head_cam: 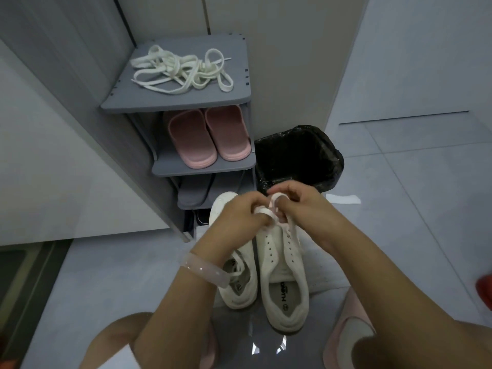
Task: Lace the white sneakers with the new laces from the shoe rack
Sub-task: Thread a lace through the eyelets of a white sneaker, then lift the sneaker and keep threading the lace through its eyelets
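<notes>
Two white sneakers stand side by side on the floor, toes toward the shoe rack. The right sneaker (282, 265) shows bare eyelets along most of its length, and a white lace (269, 209) crosses its toe end. My left hand (239, 217) pinches one part of that lace, and my right hand (295, 202) pinches another part just beside it. The left sneaker (239, 286) lies partly under my left forearm and has a loose lace inside. A tangle of white laces (183, 70) lies on the top shelf of the grey shoe rack (133, 105).
Pink slippers (207, 137) sit on the rack's second shelf, grey slippers (194, 193) below them. A bin lined with a black bag (298, 158) stands right of the rack. A white paper strip (343, 198) lies on the tiles. A grey cabinet wall runs along the left.
</notes>
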{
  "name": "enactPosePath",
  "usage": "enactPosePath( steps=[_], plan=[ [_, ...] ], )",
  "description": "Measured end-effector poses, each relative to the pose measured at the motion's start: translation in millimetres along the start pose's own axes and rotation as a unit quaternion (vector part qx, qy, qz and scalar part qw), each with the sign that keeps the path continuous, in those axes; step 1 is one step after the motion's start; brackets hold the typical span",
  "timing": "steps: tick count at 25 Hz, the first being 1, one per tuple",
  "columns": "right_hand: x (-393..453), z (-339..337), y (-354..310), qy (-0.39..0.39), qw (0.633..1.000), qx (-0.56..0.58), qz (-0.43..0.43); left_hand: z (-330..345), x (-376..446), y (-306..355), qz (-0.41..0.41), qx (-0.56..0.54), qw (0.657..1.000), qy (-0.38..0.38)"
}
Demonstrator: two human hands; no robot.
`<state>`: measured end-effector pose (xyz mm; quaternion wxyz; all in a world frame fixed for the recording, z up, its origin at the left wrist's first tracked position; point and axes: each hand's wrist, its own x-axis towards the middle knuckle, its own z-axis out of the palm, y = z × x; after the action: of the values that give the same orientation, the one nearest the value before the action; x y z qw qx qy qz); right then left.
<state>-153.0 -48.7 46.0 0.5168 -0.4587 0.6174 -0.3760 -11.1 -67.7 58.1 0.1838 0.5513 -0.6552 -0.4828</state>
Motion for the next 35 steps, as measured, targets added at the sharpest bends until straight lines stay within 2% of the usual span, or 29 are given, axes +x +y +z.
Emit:
enactPosePath(
  steps=[2,3,5,8,10,13,15,16,17,19,20,21,23,25,27,29,31,35],
  plan=[
    [-5.6,-4.0,-10.3,0.0,0.999,0.054,-0.002,11.7,-3.3,4.2,-0.03,-0.167,0.984,-0.057],
    [-8.3,-4.8,-13.5,-0.002,0.998,0.065,-0.005,15.1,-3.5,4.1,-0.036,-0.217,0.973,-0.073],
    [-10.6,-4.5,-17.6,-0.022,0.995,0.093,-0.01,18.6,-2.0,1.0,-0.035,-0.247,0.966,-0.068],
    [-15.4,-0.1,-24.5,-0.063,0.995,0.062,-0.056,20.8,-3.7,0.1,-0.039,-0.255,0.966,-0.011],
    [-19.0,-0.8,-28.2,-0.064,0.993,-0.003,-0.102,17.7,-12.1,2.4,-0.036,-0.207,0.978,0.016],
    [-19.1,-10.8,-27.6,-0.012,0.986,-0.086,-0.144,-1.0,-23.7,5.7,-0.016,-0.12,0.991,0.059],
    [-20.6,-18.0,-27.7,0.034,0.992,-0.04,-0.118,-16.9,-28.5,9.4,-0.015,-0.102,0.991,0.09],
    [-24.3,-19.7,-26.8,0.023,0.994,-0.012,-0.106,-22.6,-30.8,12.5,-0.01,-0.094,0.991,0.098],
    [-29.6,-18.8,-26.0,-0.017,0.994,-0.001,-0.104,-26.4,-33.1,16.8,0.0,-0.082,0.992,0.097],
    [-44.3,-6.0,-19.2,-0.157,0.982,0.041,-0.092,-26.6,-35.1,26.2,0.036,-0.058,0.994,0.084],
    [-51.2,3.4,-17.1,-0.212,0.968,0.113,-0.067,-24.0,-34.6,30.1,0.055,-0.033,0.995,0.079],
    [-55.2,12.1,-14.9,-0.235,0.946,0.221,-0.032,-19.6,-33.2,32.0,0.073,0.019,0.994,0.079],
    [-54.2,19.9,-8.0,-0.192,0.896,0.401,0.018,-6.3,-33.4,32.6,0.114,0.167,0.976,0.084],
    [-49.5,17.9,-1.3,-0.108,0.876,0.467,0.046,8.9,-40.7,31.0,0.166,0.211,0.961,0.073],
    [-43.9,13.3,9.9,-0.008,0.894,0.438,0.092,16.9,-48.5,22.0,0.168,0.161,0.97,0.073],
    [-37.6,7.9,18.8,0.072,0.901,0.391,0.17,15.2,-50.1,0.6,0.129,0.114,0.98,0.095],
    [-17.8,1.5,10.9,0.121,0.896,0.375,0.204,2.3,-45.1,-20.9,0.066,0.075,0.986,0.133],
    [47.0,-30.2,-54.4,0.133,0.901,0.404,0.089,-27.6,-35.6,-36.8,-0.007,0.009,0.983,0.181]
  ],
)
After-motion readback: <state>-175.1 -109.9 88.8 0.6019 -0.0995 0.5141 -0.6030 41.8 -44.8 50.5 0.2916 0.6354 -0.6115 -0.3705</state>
